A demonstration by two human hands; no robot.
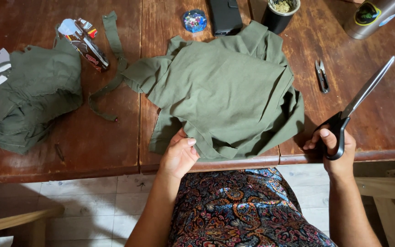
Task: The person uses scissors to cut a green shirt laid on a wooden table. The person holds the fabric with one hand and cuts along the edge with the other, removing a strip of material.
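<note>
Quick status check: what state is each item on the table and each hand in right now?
Large olive-green cloth piece: folded, flat, pinched at near edge by left hand.
Black-handled steel scissors: blades closed, raised in right hand.
Second olive cloth bundle: crumpled.
Green fabric strip: loose.
Small metal thread snips: lying untouched.
Black wallet case: closed.

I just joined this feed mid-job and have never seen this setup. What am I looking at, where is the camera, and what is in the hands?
There is no machine: a person's bare hands, filmed from a head-worn camera looking down. The left hand pinches the near edge of a folded olive-green fabric piece on a worn brown wooden table. The right hand has a closed grip on long black-handled steel scissors. A second green bundle, small thread snips and a blue pin container lie nearby.
</note>
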